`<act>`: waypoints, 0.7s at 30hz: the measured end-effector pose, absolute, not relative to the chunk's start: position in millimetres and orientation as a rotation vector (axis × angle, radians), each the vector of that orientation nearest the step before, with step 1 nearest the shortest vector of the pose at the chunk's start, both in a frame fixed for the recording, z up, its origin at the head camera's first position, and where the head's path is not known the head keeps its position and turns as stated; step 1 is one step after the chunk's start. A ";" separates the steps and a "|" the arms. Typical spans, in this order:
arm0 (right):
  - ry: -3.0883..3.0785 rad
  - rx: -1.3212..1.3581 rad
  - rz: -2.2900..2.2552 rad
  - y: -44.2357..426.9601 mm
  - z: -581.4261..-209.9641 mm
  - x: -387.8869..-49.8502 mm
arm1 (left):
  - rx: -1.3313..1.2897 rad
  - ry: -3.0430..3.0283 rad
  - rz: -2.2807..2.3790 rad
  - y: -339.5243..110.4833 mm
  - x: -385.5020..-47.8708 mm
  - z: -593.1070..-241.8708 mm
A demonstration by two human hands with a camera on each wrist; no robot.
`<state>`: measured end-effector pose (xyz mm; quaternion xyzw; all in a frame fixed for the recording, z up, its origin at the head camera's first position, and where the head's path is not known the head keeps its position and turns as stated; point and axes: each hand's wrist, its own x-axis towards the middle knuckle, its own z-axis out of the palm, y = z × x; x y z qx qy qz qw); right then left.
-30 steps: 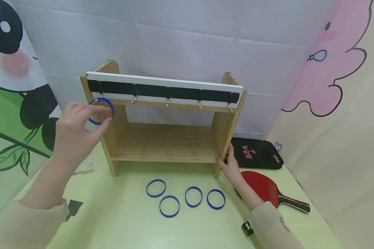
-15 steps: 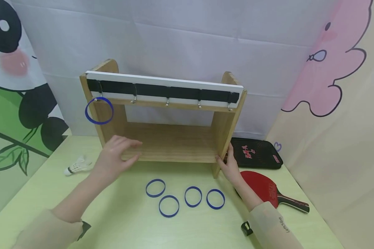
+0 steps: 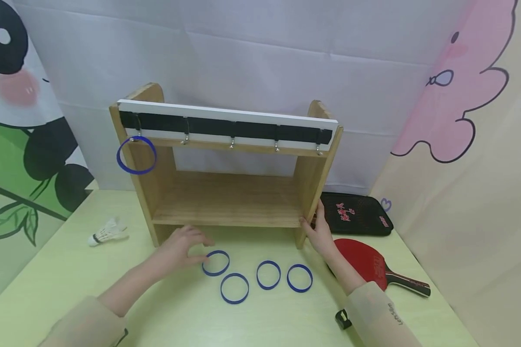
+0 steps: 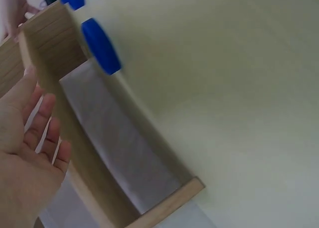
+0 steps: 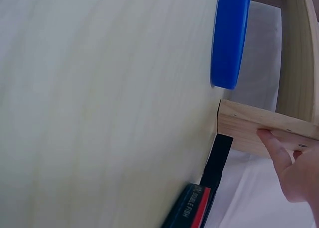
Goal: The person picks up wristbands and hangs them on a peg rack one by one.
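My left hand is held low over the table, its fingers spread and holding nothing. The fingertips are beside the nearest blue ring; whether they touch it, I cannot tell. More blue rings lie to the right of that one. Another blue ring hangs from the leftmost hook of the white and black strip on the wooden shelf. At the shelf's right side panel, my right hand grips the edge, thumb in front; in the right wrist view fingers press on the wood.
A red table tennis bat and a black case lie right of the shelf. Close to the right sleeve is a small black clip-like object. On the left lies a shuttlecock. A pale cloth hangs behind.
My left hand has let go of the ring, which now hangs on the leftmost hook, and has moved down and right to the rings on the table. The right hand stays put.
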<state>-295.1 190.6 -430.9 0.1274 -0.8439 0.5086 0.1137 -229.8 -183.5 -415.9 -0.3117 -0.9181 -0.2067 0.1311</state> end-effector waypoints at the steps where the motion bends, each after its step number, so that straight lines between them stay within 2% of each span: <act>1: -2.481 0.372 1.489 190.4 -429.6 -293.8 | -0.929 -2.689 -0.590 -183.2 -229.8 -419.5; 10: -2.486 0.390 1.531 180.5 -398.5 -270.1 | -1.127 -2.792 -0.543 -185.8 -234.4 -439.1; 21: -2.505 0.391 1.515 180.3 -399.2 -270.8 | -1.220 -2.815 -0.455 -181.8 -240.5 -454.9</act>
